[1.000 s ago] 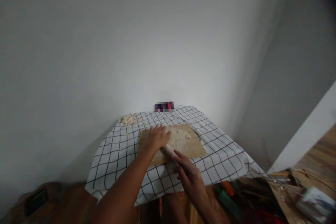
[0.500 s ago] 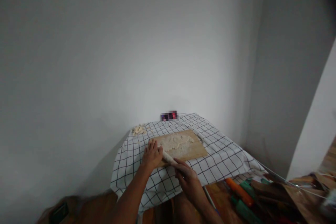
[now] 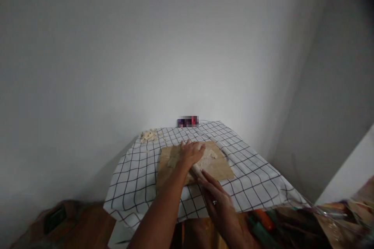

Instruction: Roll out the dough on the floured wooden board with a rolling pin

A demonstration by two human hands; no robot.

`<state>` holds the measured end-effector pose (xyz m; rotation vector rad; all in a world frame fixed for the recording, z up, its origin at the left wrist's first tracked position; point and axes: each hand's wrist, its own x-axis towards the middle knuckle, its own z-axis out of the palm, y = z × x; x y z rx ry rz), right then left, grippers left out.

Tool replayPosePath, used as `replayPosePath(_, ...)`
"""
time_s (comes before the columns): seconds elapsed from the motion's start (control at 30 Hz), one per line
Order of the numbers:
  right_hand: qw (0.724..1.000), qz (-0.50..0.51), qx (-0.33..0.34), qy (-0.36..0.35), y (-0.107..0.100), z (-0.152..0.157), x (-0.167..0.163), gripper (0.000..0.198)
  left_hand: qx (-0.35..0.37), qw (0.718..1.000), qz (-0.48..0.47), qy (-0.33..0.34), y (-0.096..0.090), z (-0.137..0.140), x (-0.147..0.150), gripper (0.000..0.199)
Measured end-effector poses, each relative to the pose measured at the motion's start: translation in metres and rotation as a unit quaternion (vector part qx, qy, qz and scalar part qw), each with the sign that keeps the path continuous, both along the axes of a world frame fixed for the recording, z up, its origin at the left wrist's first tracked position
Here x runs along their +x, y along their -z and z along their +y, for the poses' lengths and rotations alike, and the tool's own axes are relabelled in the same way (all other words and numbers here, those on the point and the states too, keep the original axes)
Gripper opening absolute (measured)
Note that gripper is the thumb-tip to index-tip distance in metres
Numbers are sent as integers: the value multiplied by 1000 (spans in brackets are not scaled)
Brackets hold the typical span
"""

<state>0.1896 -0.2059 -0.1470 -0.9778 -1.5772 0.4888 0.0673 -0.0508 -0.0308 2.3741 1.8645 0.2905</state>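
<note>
Nearest, the right hand [image 3: 216,196] is curled round the near end of a slim, pale, floury rolling pin [image 3: 197,171], slanting over the middle of a light-brown rectangular wooden board [image 3: 223,169]. Farther along, the left hand [image 3: 192,153] lies palm down across the pin, fingers extended and slightly spread. The pin looks stiff and fairly light, best held at its ends; the thin, cream-coloured dough sheet [image 3: 212,154] seems soft and easily torn, better supported flat. Half a second ago, pin and left hand were nearer the board's left edge; now dough shows on both sides.
</note>
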Motion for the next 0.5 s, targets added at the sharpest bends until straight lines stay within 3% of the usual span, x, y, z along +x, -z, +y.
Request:
replayPosePath(0.23, 998, 10, 17, 67, 14, 7, 13, 39, -16, 996, -66, 65, -8, 24, 41, 81)
replayPosePath(0.5, 998, 4, 36, 58, 32, 13, 19, 44, -11, 999, -24, 46, -7, 22, 51, 72)
